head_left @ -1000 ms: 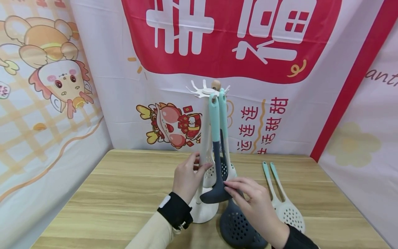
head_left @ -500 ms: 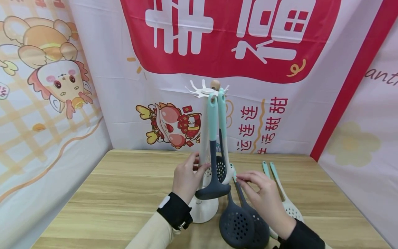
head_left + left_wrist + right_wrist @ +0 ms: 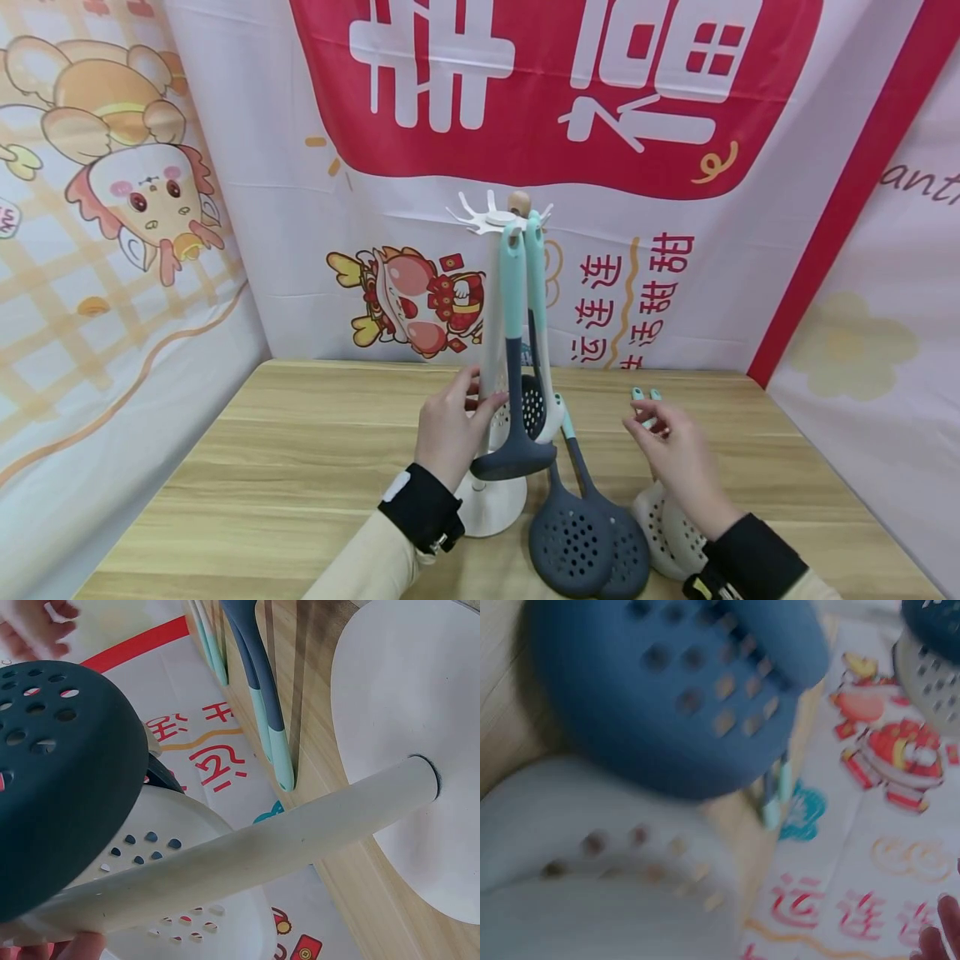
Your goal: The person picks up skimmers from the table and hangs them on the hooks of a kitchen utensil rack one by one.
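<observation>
My left hand [image 3: 452, 429] grips the white pole of a utensil stand [image 3: 491, 508]; its fingertips [image 3: 82, 946] show on the pole in the left wrist view. From the stand's prongs hangs a dark skimmer [image 3: 514, 454] with a mint handle, holes visible in the left wrist view. Behind it hang a second dark holed head [image 3: 533, 404] and white utensils, partly covered. My right hand [image 3: 690, 462] hovers over two white skimmers [image 3: 660, 529] on the table, fingers bent beside their mint handle ends [image 3: 655, 394]. No held thing shows between the fingers.
Two dark skimmers [image 3: 572, 546] lie overlapping on the wooden table [image 3: 300, 475], right of the stand's round base. A printed cloth [image 3: 405, 208] hangs behind the table's back edge. The right wrist view is blurred.
My right hand has left the hanging dark skimmer and moved right, over the white skimmers. The dark skimmer has swung slightly left and hangs free. My left hand keeps its place on the pole.
</observation>
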### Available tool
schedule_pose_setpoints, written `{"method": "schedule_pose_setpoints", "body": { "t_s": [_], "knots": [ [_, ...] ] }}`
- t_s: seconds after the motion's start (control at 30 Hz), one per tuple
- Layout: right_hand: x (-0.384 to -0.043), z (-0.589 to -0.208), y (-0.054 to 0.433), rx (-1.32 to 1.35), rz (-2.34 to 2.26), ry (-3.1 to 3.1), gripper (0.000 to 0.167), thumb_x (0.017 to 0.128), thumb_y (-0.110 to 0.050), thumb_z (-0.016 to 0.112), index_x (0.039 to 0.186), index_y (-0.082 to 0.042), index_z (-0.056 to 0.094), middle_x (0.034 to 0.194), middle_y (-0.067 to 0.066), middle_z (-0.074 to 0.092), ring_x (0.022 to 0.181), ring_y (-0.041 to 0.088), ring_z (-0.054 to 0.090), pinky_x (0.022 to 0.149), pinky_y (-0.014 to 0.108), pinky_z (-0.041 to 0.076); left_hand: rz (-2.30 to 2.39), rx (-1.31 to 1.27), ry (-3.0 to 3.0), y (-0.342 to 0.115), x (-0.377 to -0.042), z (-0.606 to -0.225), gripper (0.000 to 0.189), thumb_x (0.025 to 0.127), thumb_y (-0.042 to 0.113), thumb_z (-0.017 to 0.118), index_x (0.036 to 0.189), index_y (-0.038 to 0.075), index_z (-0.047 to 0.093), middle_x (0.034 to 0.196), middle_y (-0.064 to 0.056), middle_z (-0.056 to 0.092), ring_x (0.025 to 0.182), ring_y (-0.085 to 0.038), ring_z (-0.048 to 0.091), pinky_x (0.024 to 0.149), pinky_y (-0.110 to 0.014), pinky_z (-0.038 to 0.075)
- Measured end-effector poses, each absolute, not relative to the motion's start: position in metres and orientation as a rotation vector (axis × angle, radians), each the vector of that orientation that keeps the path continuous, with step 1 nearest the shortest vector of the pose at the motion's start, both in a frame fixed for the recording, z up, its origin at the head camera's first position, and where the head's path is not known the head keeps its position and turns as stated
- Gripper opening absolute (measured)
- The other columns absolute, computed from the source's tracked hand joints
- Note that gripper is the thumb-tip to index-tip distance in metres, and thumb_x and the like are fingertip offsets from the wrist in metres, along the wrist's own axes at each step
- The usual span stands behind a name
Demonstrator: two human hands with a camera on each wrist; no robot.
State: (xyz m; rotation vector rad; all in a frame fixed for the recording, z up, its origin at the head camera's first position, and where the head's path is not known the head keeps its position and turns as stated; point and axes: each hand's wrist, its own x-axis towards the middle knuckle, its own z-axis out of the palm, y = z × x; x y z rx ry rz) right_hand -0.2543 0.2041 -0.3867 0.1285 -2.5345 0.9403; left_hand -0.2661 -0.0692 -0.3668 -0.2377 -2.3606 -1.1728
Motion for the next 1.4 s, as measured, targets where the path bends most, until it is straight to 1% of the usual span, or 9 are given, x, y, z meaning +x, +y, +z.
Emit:
{"method": "schedule_pose_setpoints", "body": {
  "t_s": [0.17,0.27,0.4,0.6,0.83,0.93,1.17,1.23,1.4],
  "knots": [
    [-0.264,-0.398,0.23,0.008,0.875,-2.714,0.045,0.096,-0.021,0.064,0.131,0.005,0.055,0.117,0.026,0.062,0.1,0.037,0.059,0.077,0.042,0.054,-1.168,-0.241,-2.358,-0.069,-0.266,-0.368,0.039,0.088,0.029,0.074,0.121,0.012,0.063,0.102,-0.011,0.074,0.085,-0.024,0.074,0.071,-0.042,0.063],
    [-0.269,-0.406,0.244,-0.072,0.857,-2.804,0.053,0.098,-0.026,0.062,0.137,0.007,0.049,0.125,0.031,0.058,0.11,0.045,0.056,0.084,0.054,0.052,-1.167,-0.242,-2.356,-0.069,-0.266,-0.368,0.039,0.088,0.03,0.074,0.121,0.012,0.063,0.102,-0.011,0.074,0.085,-0.024,0.074,0.071,-0.042,0.063],
    [-0.272,-0.415,0.26,-0.127,0.822,-2.886,0.058,0.098,-0.026,0.06,0.138,0.013,0.044,0.127,0.037,0.054,0.115,0.051,0.053,0.088,0.059,0.051,-1.164,-0.245,-2.354,-0.069,-0.267,-0.368,0.039,0.088,0.03,0.074,0.121,0.012,0.063,0.101,-0.011,0.075,0.085,-0.023,0.074,0.071,-0.041,0.063],
    [-0.277,-0.423,0.27,-0.24,0.784,-3.019,0.062,0.098,-0.024,0.058,0.137,0.019,0.039,0.129,0.04,0.051,0.116,0.053,0.051,0.092,0.06,0.05,-1.159,-0.248,-2.35,-0.069,-0.266,-0.367,0.039,0.088,0.03,0.074,0.12,0.012,0.062,0.101,-0.011,0.075,0.085,-0.023,0.074,0.071,-0.041,0.063],
    [-0.277,-0.432,0.275,-0.31,0.778,-3.109,0.063,0.098,-0.027,0.059,0.132,0.022,0.041,0.122,0.042,0.052,0.106,0.051,0.056,0.084,0.055,0.054,-1.167,-0.25,-2.35,-0.069,-0.266,-0.367,0.038,0.088,0.03,0.074,0.12,0.012,0.063,0.101,-0.011,0.074,0.085,-0.023,0.074,0.071,-0.041,0.063],
    [-0.278,-0.435,0.277,-0.338,0.794,-3.14,0.063,0.098,-0.026,0.058,0.134,0.022,0.039,0.119,0.042,0.053,0.102,0.048,0.059,0.08,0.052,0.056,-1.175,-0.253,-2.352,-0.07,-0.266,-0.367,0.038,0.088,0.03,0.074,0.12,0.012,0.063,0.101,-0.011,0.074,0.085,-0.023,0.074,0.071,-0.041,0.063],
    [-0.279,-0.441,0.281,-0.402,0.856,-3.197,0.067,0.099,-0.033,0.055,0.134,0.022,0.04,0.126,0.043,0.049,0.109,0.051,0.056,0.087,0.056,0.054,-1.175,-0.247,-2.352,-0.069,-0.267,-0.368,0.038,0.088,0.03,0.074,0.121,0.013,0.063,0.102,-0.01,0.075,0.085,-0.023,0.074,0.071,-0.041,0.063],
    [-0.279,-0.442,0.28,-0.422,0.881,-3.191,0.065,0.099,-0.032,0.055,0.133,0.021,0.042,0.127,0.043,0.048,0.108,0.05,0.056,0.087,0.056,0.053,-1.172,-0.244,-2.351,-0.07,-0.267,-0.368,0.038,0.088,0.03,0.074,0.12,0.013,0.063,0.102,-0.01,0.075,0.085,-0.023,0.074,0.072,-0.041,0.063],
    [-0.278,-0.442,0.28,-0.425,0.936,-3.163,0.058,0.098,-0.025,0.056,0.131,0.021,0.045,0.122,0.04,0.053,0.101,0.042,0.059,0.082,0.05,0.055,-1.157,-0.255,-2.353,-0.07,-0.267,-0.37,0.04,0.089,0.032,0.073,0.122,0.011,0.063,0.103,-0.011,0.075,0.088,-0.024,0.074,0.073,-0.04,0.063]
  ]
}}
